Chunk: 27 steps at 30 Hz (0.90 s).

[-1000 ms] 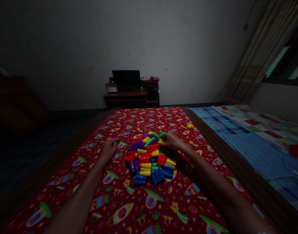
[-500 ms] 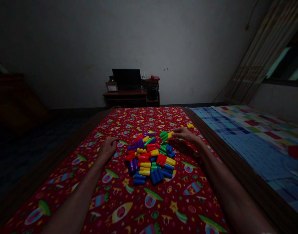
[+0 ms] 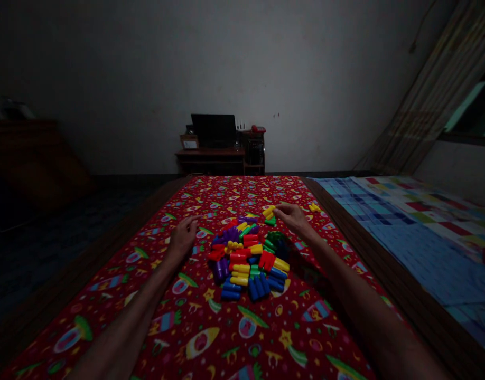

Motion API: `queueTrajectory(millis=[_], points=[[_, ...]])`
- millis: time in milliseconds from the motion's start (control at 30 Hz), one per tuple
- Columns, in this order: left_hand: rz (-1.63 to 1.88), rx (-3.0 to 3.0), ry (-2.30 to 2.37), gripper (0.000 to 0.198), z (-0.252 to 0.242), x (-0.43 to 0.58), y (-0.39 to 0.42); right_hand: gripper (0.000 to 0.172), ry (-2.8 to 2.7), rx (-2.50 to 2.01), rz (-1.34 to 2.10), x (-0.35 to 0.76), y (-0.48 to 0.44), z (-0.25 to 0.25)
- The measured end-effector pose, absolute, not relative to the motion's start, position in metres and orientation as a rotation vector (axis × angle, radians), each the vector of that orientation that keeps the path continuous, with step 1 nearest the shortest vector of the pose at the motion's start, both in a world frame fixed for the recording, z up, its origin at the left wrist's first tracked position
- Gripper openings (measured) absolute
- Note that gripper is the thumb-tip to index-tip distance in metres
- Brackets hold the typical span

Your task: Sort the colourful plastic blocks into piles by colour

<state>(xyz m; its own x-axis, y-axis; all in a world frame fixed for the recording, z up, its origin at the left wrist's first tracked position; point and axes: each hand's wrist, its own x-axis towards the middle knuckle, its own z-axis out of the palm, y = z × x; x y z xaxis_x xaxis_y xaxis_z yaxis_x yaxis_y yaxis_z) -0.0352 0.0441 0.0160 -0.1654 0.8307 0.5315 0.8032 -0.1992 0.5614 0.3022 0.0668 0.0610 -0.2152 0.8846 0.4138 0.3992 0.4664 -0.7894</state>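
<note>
My right hand (image 3: 293, 217) pinches a yellow plastic toy block (image 3: 269, 212) made of joined tubes, lifted slightly at the far right of a heap. Just below it shows a green block (image 3: 270, 221). In the heap lie several blocks of the same kind: red ones (image 3: 268, 260), blue ones (image 3: 259, 286), purple ones (image 3: 221, 269) and yellow ones (image 3: 240, 274). My left hand (image 3: 184, 235) hovers or rests left of the heap, fingers loosely apart and holding nothing; whether it touches the cloth I cannot tell.
The red patterned cloth (image 3: 203, 343) covers the table under the blocks. One yellow block (image 3: 314, 207) lies apart near the right edge. A bed with a blue checked sheet (image 3: 357, 227) adjoins on the right. Against the far wall stands a desk (image 3: 211, 153) with a monitor (image 3: 213, 130).
My right hand has raised the yellow block off the green one and drawn it a little away from the heap. My left hand has shifted only slightly; the camera view has turned a little left.
</note>
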Motion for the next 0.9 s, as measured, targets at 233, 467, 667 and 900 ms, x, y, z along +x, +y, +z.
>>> queueTrajectory(millis=[233, 467, 667, 900], points=[[1.239, 2.417, 1.443, 0.034, 0.043, 0.027, 0.030, 0.029, -1.722, -1.235, 0.571, 0.312, 0.075, 0.059], [1.306, 1.879, 1.687, 0.051, -0.012, -0.010, 0.050, 0.038, -1.427, -1.812, 0.424, 0.389, 0.096, 0.028], [1.210, 1.916, 1.715, 0.048, -0.013, -0.013, 0.051, 0.037, -1.714, -1.797, 0.099, 0.363, 0.084, 0.043], [1.157, 2.045, 1.698, 0.043, -0.006, -0.008, 0.048, 0.032, -2.709, -1.224, 0.531, 0.283, 0.029, 0.083]])
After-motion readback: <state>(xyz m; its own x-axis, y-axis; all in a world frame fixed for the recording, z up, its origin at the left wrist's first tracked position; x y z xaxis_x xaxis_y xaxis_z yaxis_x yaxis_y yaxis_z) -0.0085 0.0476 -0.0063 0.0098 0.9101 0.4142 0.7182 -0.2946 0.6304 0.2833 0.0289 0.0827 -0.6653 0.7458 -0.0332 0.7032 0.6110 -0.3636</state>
